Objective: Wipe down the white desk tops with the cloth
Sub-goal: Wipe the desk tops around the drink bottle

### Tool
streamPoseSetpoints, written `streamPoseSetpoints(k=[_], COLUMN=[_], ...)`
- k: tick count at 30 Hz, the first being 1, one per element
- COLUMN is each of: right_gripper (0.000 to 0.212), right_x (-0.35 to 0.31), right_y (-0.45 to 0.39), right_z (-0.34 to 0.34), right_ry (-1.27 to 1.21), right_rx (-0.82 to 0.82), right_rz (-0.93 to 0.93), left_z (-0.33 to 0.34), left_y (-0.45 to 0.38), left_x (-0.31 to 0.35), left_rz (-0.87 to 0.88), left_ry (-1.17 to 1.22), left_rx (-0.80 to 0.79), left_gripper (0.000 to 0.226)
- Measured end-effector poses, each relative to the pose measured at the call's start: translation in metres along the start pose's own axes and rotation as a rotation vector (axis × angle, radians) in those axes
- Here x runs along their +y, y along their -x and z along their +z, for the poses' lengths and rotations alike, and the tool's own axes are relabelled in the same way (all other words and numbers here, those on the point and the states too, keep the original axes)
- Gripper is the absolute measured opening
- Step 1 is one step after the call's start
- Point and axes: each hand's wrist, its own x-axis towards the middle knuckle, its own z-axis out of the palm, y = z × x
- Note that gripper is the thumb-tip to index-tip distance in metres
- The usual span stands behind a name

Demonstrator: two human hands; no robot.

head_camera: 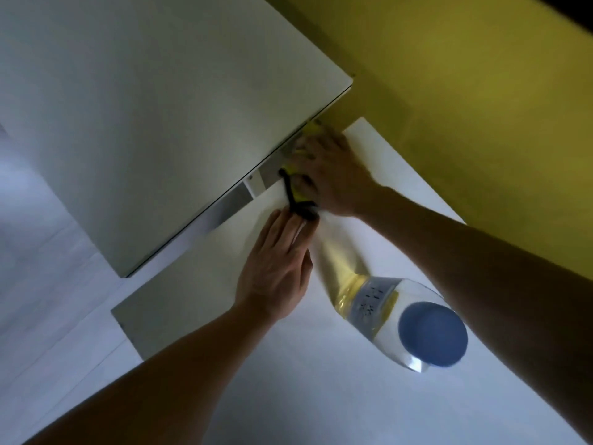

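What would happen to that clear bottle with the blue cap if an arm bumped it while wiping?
The bottle stands upright on the white desk top, tall over its base, so a knock near the blue cap would probably tip it. It looks only partly filled with yellowish liquid, so likely fairly light. The clear plastic-looking wall suggests it would dent rather than shatter.

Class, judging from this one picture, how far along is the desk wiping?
Done: cannot be judged; both white tops look alike. In hand: the right hand presses the yellow cloth on the lower desk under the upper desk's edge, while the left hand holds a black cord aside. Left: the area around the bottle.
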Motion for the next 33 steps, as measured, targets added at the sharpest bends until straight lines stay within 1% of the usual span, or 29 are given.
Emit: streamPoseSetpoints(k=[2, 3, 4, 7, 8, 10, 12, 14, 16, 18, 20, 23, 25, 29, 33], right_gripper=[0.048, 0.049, 0.051, 0.060, 0.058, 0.048, 0.041, 0.040, 0.040, 0.039, 0.038, 0.034, 0.034, 0.035, 0.038], right_x=[-0.003, 0.003, 0.013, 0.058, 0.066, 0.063, 0.054, 0.052, 0.059, 0.059, 0.053, 0.043, 0.041, 0.041, 0.044], right_y=[0.001, 0.000, -0.002, -0.002, -0.001, -0.002, -0.004, -0.004, 0.003, 0.024, 0.059, 0.114, 0.126, 0.083, 0.014], right_z=[0.002, 0.001, 0.000, -0.010, -0.011, -0.010, -0.006, -0.006, -0.008, -0.007, -0.005, -0.004, -0.004, -0.006, -0.009], right_ry=[-0.002, -0.006, -0.011, -0.045, -0.072, -0.090, -0.075, -0.081, -0.138, -0.208, -0.179, -0.079, -0.034, -0.004, -0.073], right_rx=[-0.015, -0.009, 0.011, 0.084, 0.114, 0.166, 0.178, 0.157, 0.151, 0.171, 0.214, 0.223, 0.194, 0.123, 0.066], right_rz=[-0.071, -0.056, 0.008, 0.339, 0.411, 0.471, 0.516, 0.545, 0.623, 0.718, 0.785, 0.831, 0.847, 0.861, 0.838], left_z=[-0.001, -0.001, -0.001, 0.000, -0.001, 0.000, -0.001, 0.000, 0.001, 0.000, 0.000, -0.001, -0.001, 0.000, -0.001], left_y=[0.000, 0.000, 0.000, -0.002, -0.002, -0.002, -0.002, 0.000, 0.000, 0.000, -0.001, -0.001, -0.003, -0.003, -0.003], left_x=[-0.001, 0.000, 0.000, 0.000, 0.001, 0.000, -0.001, -0.002, -0.003, -0.004, -0.003, 0.001, 0.004, 0.004, 0.002], left_rz=[0.006, 0.014, 0.024, 0.036, 0.032, 0.025, 0.021, 0.030, 0.042, 0.042, 0.041, 0.021, 0.018, 0.022, 0.017], left_ry=[-0.012, -0.007, 0.005, 0.034, 0.031, 0.021, 0.012, 0.012, 0.019, 0.016, 0.013, 0.009, -0.001, -0.020, -0.026], left_rx=[0.005, 0.005, 0.007, -0.012, -0.019, -0.010, 0.002, 0.000, -0.009, -0.011, -0.010, -0.009, -0.014, -0.023, -0.037], left_gripper=[0.057, 0.056, 0.056, 0.055, 0.055, 0.055, 0.055, 0.054, 0.054, 0.054, 0.053, 0.053, 0.053, 0.054, 0.055])
